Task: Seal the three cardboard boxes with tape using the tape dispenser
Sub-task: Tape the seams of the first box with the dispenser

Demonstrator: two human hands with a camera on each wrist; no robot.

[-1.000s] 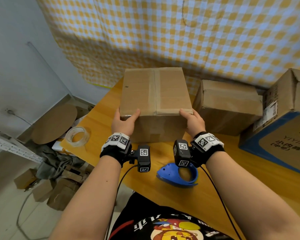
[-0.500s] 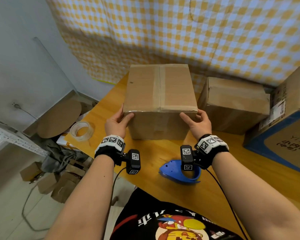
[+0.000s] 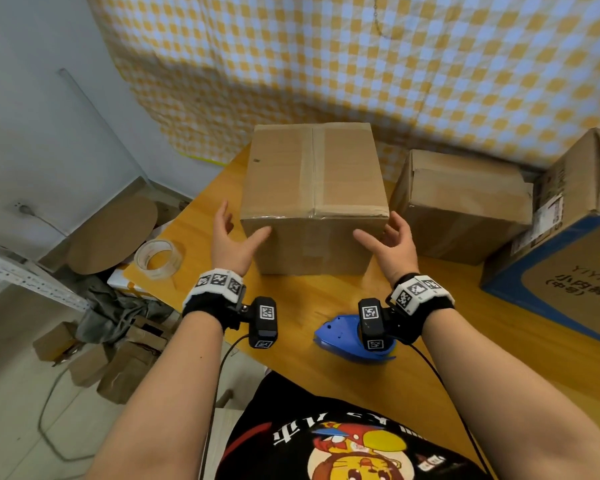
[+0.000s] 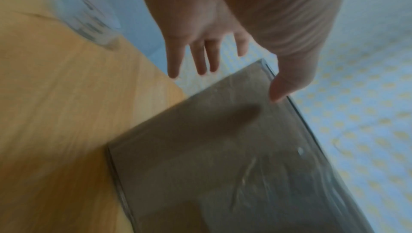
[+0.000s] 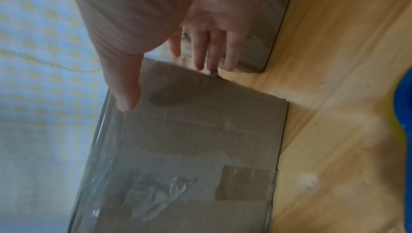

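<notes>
Both hands, left (image 3: 230, 244) and right (image 3: 394, 247), hover open and empty beside the taped brown cardboard box (image 3: 314, 188) on the wooden tabletop (image 3: 298, 299). This box looks sealed. Next likely means picking up the blue plastic tape dispenser (image 3: 340, 336) for another box.

Taped cardboard box (image 3: 314, 188) sits upright mid-surface, second box (image 3: 465, 202) just right, printed third box (image 3: 568, 237) far right, blue tape dispenser (image 3: 340, 336) near the front edge.
</notes>
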